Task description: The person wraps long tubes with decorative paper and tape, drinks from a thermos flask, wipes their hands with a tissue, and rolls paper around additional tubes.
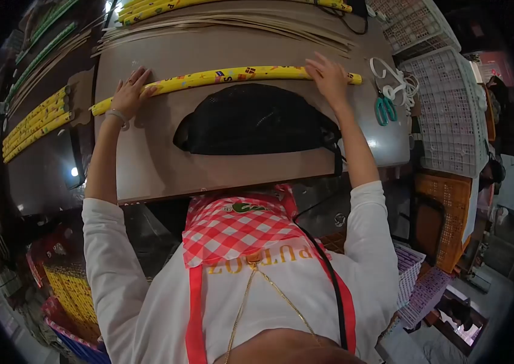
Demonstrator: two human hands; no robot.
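Observation:
A long yellow printed stick bundle or tube [226, 75] lies across the table, patterned with small coloured figures and letters. Near its left end my left hand [131, 96] rests over it, the fingers stretched forward and the thumb along it. Toward the right end, my right hand [328, 77] lies across it with fingers extended and a little apart. Just in front of the yellow length sits a black mesh-like bag [257, 120] with a strap. Teal-handled scissors [384, 109] and white cord [397, 82] are to the right of my right hand.
Thin pale strips [226, 25] and more yellow printed lengths [172, 7] lie at the table's back. Several short yellow rolls [37, 124] rest on the left surface. White plastic baskets [448, 109] stand along the right edge, an orange-brown crate [445, 212] below them.

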